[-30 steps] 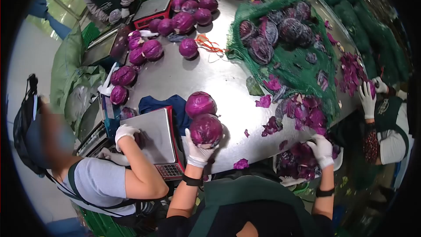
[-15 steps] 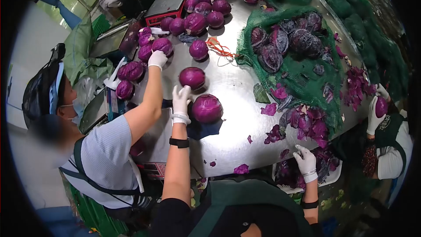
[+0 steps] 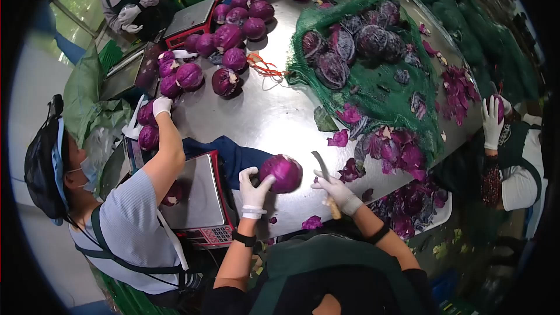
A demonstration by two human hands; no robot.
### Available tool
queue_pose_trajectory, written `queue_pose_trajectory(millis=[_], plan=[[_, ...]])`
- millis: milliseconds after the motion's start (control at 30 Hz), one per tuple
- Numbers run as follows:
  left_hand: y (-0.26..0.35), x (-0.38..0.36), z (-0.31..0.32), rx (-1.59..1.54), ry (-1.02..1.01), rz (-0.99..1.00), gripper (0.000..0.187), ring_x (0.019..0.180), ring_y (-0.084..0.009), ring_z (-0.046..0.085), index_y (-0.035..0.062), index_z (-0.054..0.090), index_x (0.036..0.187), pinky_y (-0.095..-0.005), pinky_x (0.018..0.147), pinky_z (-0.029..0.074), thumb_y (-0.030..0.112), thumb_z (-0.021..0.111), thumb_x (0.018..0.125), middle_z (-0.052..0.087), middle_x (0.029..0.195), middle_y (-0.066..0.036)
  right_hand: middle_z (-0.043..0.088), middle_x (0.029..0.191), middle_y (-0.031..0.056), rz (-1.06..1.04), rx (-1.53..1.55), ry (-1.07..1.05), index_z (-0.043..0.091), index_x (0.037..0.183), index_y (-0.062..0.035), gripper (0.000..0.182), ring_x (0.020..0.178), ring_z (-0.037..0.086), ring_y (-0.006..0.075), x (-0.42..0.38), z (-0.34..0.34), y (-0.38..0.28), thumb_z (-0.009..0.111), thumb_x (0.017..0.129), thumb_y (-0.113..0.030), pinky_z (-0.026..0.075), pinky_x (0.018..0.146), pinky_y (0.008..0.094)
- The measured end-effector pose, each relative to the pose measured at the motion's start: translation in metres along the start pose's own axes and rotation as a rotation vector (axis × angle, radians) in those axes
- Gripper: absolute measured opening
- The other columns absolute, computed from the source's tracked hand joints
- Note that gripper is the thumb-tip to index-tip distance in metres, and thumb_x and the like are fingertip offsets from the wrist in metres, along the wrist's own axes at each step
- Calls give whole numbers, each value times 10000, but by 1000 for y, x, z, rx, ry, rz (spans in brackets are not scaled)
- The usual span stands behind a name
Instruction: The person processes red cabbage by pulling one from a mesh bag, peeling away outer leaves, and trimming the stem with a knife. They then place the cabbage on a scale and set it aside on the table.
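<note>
Head view: my left hand (image 3: 254,191), thumb and fingers parted, meets the near left side of a purple cabbage (image 3: 281,173) at the metal table's (image 3: 262,114) near edge. My right hand (image 3: 337,192) grips a knife (image 3: 320,165), blade pointing away from me, just beside the cabbage.

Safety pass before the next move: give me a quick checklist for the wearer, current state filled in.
1. Right hand holding the knife: ok.
2. Knife tip aimed away from the wearer's body: ok.
3. Knife apart from the cabbage: ok, gap visible between them.
4. Left hand has a firm grip: cannot tell; it is at the cabbage's left side, but how firmly doesn't show.
5. Nearest visible co-worker's hand clear of the knife: ok, over by other cabbages to the left.
6. Table free of scraps nearby: not ok, a purple leaf scrap lies near the front edge.
</note>
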State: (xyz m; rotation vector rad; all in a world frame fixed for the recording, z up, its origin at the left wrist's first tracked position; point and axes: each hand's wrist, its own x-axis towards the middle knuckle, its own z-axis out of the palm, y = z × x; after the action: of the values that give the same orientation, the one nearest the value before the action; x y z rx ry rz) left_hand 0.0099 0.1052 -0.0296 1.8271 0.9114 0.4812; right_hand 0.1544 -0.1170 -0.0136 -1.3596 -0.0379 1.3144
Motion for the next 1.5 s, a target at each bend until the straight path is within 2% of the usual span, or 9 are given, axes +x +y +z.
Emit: queue_pose_trajectory(millis=[100,233,367,533,700,1167,1300,1400,1500], plan=[[14,-15,10,117,-393,204,1053,1200,-324,403,2,241,1381,-369,1027,327,333,836,579,339,1309,-201,603,1077,136,86,118,-39,375,1348,-92,504,473,506,90,22,18,14,460,937,-372,454,455,210],[26,-30,21,-249,-461,31,1131,1238,-361,341,-7,189,1395,-400,1056,279,366,845,551,310,1304,-229,579,1049,134,-300,-97,-56,328,1376,-66,522,497,522,93,-10,9,-4,476,935,-304,442,453,226],[43,-41,49,146,-434,242,1059,1211,-397,328,-32,255,1323,-406,1041,303,390,836,544,310,1269,-268,632,1035,154,-203,-363,63,359,1361,-61,483,518,551,76,-13,-5,-11,484,930,-240,457,470,218],[62,-56,70,315,-396,229,1055,1223,-400,340,-46,271,1299,-421,1029,317,444,821,543,333,1292,-274,534,1173,255,-617,-985,284,385,1323,-6,473,1027,559,370,-20,-15,-6,379,943,-287,487,806,405],[71,-57,72,380,-410,181,1053,1205,-380,354,-40,282,1295,-426,1008,334,470,810,539,351,1285,-254,447,1283,253,-416,-1038,358,303,1358,-10,568,997,581,361,-31,5,-16,435,913,-338,501,778,403],[75,-51,77,402,-396,250,1033,1117,-380,434,-64,303,1249,-408,972,365,371,857,493,409,1205,-244,640,870,142,-443,-1225,432,548,1135,-128,350,736,634,323,5,-27,-12,390,923,-359,508,622,432],[38,-68,57,164,-448,729,1124,1182,-430,371,74,186,1351,-494,994,329,257,872,480,325,1308,-244,635,852,160,-609,-1263,383,541,1057,-108,298,781,622,331,32,-88,26,411,914,-335,481,656,462],[5,-75,43,117,-404,365,1141,1189,-377,383,4,167,1343,-437,1016,325,249,878,485,328,1292,-236,633,834,170,-360,-933,469,491,1155,-98,341,802,616,356,21,-86,3,447,912,-334,472,683,449],[22,-77,46,119,-315,238,1138,1177,-357,385,-28,176,1331,-410,1019,324,274,880,490,343,1256,-216,634,823,144,-663,-811,366,218,1409,-129,578,745,613,330,-3,-51,-13,452,913,-309,470,687,415]])
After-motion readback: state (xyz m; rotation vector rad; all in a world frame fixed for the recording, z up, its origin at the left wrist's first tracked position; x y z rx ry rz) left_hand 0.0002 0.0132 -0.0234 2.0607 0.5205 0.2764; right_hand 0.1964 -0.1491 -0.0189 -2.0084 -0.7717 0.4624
